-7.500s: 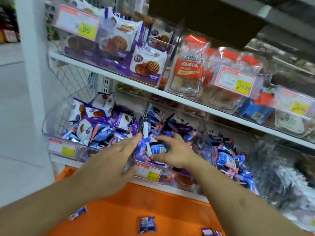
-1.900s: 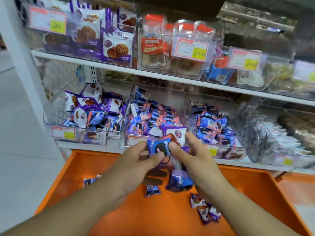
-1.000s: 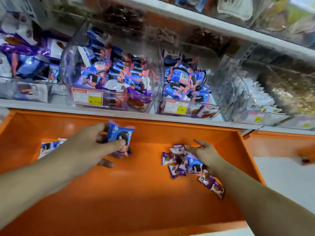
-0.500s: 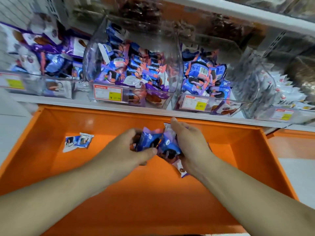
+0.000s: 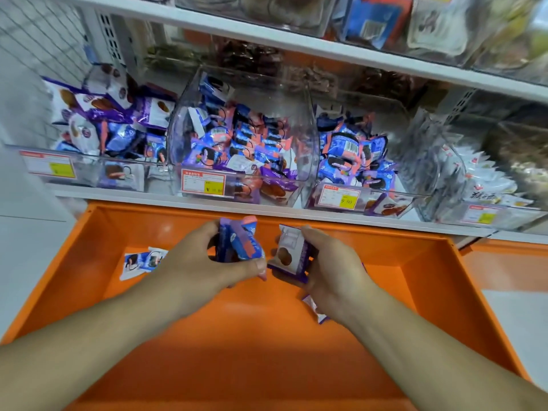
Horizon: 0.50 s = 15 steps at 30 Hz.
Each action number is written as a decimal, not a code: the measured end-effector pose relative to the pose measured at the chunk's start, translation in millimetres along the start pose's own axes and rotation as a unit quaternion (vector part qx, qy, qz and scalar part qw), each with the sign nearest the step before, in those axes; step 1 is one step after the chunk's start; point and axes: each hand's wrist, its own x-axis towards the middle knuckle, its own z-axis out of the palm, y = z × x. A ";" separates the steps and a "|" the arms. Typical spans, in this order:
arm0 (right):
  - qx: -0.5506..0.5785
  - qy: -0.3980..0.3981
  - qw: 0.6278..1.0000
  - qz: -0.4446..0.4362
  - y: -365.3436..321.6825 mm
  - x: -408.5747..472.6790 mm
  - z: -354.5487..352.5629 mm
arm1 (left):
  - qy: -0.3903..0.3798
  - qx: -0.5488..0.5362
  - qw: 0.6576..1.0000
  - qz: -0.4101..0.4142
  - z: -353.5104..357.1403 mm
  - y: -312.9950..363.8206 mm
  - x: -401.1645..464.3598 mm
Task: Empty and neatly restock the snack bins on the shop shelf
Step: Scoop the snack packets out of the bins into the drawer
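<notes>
Orange tray (image 5: 89, 292), packets (image 5: 142, 261) inside

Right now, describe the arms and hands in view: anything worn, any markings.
Both forearms are bare up to the frame edge, with no sleeves in view. The left hand and right hand wear no gloves, and no rings, watch or bracelet show on the visible parts. The fingers are uncovered. No markings can be made out.
</notes>
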 end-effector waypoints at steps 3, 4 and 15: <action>-0.092 0.005 0.996 0.010 -1.5 19.2 -22.4 | 0.004 0.006 1.000 -0.003 -7.1 -7.5 1.9; -0.118 0.010 0.993 0.014 -2.8 24.5 -31.2 | 0.000 0.010 1.000 -0.004 -7.8 -11.5 3.0; -0.609 0.017 0.792 0.026 18.2 69.7 -89.1 | -0.030 0.175 0.984 -0.006 2.4 -74.2 42.5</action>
